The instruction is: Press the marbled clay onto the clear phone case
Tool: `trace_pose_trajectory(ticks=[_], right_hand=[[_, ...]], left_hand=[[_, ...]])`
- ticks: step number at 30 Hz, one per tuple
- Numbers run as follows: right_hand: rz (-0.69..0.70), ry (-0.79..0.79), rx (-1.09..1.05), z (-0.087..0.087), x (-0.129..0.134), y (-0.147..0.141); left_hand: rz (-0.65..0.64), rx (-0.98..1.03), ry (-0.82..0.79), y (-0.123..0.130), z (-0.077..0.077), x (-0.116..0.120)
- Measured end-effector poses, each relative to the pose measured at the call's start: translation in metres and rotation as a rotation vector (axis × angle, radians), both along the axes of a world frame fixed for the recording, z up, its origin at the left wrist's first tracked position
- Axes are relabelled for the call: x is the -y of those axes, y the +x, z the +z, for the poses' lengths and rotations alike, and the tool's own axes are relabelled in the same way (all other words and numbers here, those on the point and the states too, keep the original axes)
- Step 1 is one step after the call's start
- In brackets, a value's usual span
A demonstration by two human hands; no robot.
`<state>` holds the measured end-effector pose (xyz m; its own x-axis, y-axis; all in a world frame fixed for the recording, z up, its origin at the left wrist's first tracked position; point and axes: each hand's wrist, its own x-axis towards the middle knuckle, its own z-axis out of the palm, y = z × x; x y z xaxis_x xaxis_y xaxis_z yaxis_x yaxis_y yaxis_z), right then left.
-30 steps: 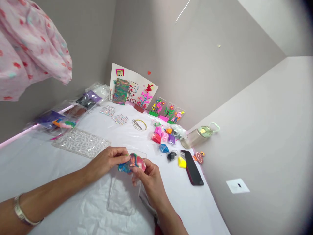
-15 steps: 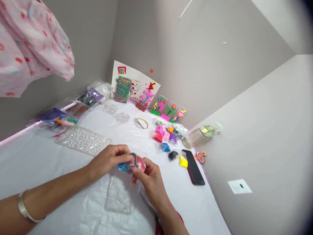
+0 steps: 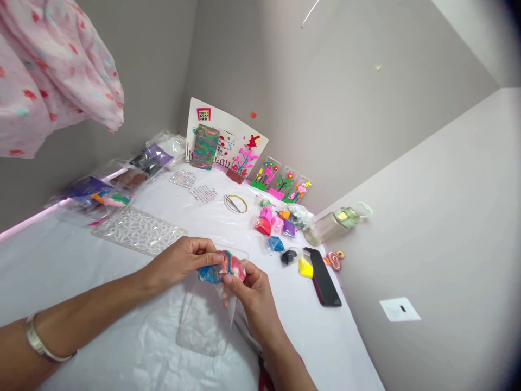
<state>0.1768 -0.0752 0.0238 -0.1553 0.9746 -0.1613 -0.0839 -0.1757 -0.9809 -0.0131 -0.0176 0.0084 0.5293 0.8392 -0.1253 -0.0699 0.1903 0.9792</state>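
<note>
Pinching one flat lump of clay [image 3: 223, 267] from both sides: two bare hands, above a white sheet [image 3: 321, 342]. Clock positions are read from the clay.

Left hand [image 3: 186, 264], at 9: thumb on the upper face, fingers behind partly hidden, grip closed on the clay; silver bracelet [image 3: 37, 338] at the wrist.
Right hand [image 3: 254, 289], at 4: thumb pressed near the lower edge, grip likewise closed on the clay.
Clay, one: marbled, blue toward 9, red and pink toward 3, a green streak between.
Case [image 3: 203, 326], one: clear, flat on the sheet, toward 7.
Mat [image 3: 134, 231], one: clear, web-patterned, toward 10.
Gem sheets [image 3: 203, 194], two: toward 11.
Hoop [image 3: 245, 201], one: yellow, between 12 and 1, thin pointed tool [image 3: 233, 203] lying across it.
Packets [image 3: 263, 227], several: mixed colours, from 2 to 3, the yellow one touching the phone [image 3: 325, 282].
Bottle [image 3: 329, 226], one: tilted in view, between 2 and 3.
Flower panels [image 3: 280, 182], three: propped at 1.
Card [image 3: 234, 127], one: illustrated, upright at 12.
</note>
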Motion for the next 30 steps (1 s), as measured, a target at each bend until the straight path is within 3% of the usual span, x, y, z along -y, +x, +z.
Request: trace_pose_trajectory(ticks=[6,13,18,30], right_hand=[[-0.094,0.039,-0.010,0.000,-0.004,0.004],[-0.056,0.047,-0.005,-0.001,-0.002,0.002],[-0.070,0.026,-0.010,-0.002,-0.004,0.004],[-0.028,0.033,0.025,0.001,-0.001,0.004]], left_hand=[[-0.069,-0.021,0.027,-0.002,-0.001,-0.004],[-0.003,-0.085,0.075,-0.004,0.007,0.000],[-0.021,-0.071,0.014,-0.003,0.011,-0.001],[-0.004,-0.033,0.027,-0.003,-0.002,-0.004]])
